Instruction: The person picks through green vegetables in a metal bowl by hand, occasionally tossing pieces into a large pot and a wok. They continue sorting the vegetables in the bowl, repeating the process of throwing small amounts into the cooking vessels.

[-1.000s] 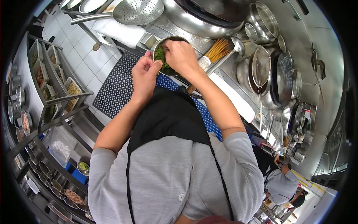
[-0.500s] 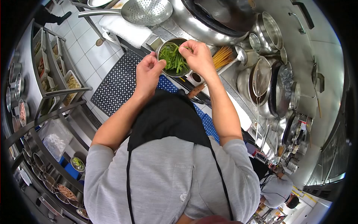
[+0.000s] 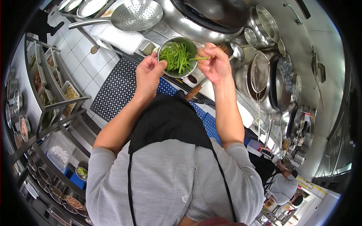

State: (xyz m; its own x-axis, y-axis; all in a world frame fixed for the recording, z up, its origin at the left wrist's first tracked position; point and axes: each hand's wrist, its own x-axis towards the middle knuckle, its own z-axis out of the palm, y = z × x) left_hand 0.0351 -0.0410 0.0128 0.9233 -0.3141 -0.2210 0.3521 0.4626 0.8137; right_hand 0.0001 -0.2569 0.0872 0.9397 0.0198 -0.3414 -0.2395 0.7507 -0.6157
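A round metal bowl (image 3: 191,48) of cut green vegetable stalks (image 3: 175,56) is in front of me, tilted so that its inside faces me. My left hand (image 3: 150,74) is closed on the bowl's left rim, with the thumb at the edge by the stalks. Just right of the bowl, my right hand (image 3: 215,64) is raised with its fingers pinched on one green stalk piece (image 3: 197,58). That piece points left over the rim. Below the right hand, a ladle with a wooden handle (image 3: 193,92) lies on the counter edge.
A perforated strainer (image 3: 137,16) lies beyond the bowl, by a large wok (image 3: 220,15). Steel pots (image 3: 266,24) and a mesh skimmer (image 3: 260,71) stand to the right. Shelves of food trays (image 3: 71,92) are at left. Another person (image 3: 281,186) works at lower right.
My right hand has moved right, from above the stalks to beside the bowl, and now has a stalk piece in its fingers. My left hand stays at the bowl's left rim.
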